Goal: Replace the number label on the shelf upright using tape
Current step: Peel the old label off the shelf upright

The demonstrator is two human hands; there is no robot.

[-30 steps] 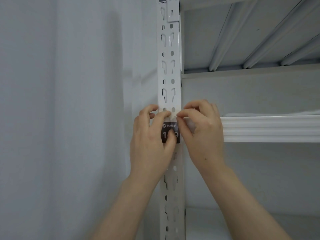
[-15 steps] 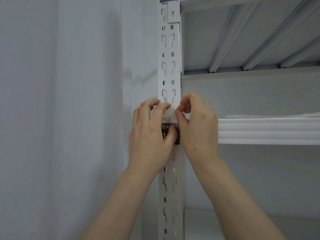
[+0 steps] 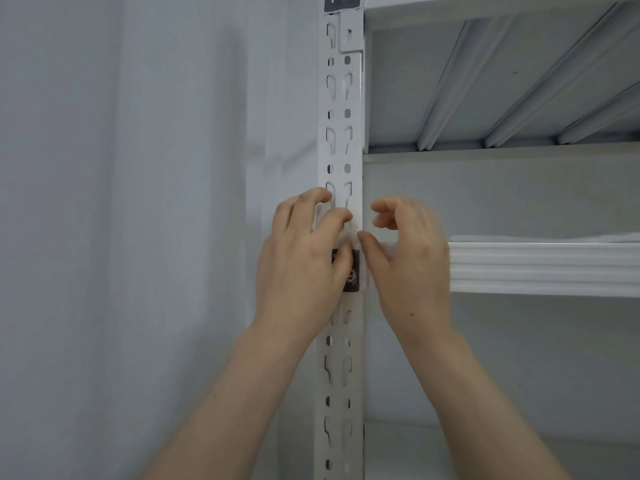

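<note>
A white slotted shelf upright [image 3: 339, 133] runs top to bottom through the middle of the head view. A dark number label [image 3: 352, 277] sits on it at hand height, mostly covered. My left hand [image 3: 304, 261] presses on the label, thumb over its face and index finger on clear tape [image 3: 348, 233] above it. My right hand [image 3: 408, 261] is at the upright's right edge, thumb tip touching the tape and label edge, fingers curled and apart.
Another dark label [image 3: 343, 2] is stuck at the top of the upright. A white shelf beam [image 3: 543, 268] runs right from the upright; the ribbed underside of an upper shelf [image 3: 502, 81] is above. A plain grey wall [image 3: 121, 202] lies to the left.
Both hands shifted slightly up the upright. My right hand's fingers let go their pinch at the tape and spread, leaving only the thumb against the label edge. My left hand stays pressed on the label.
</note>
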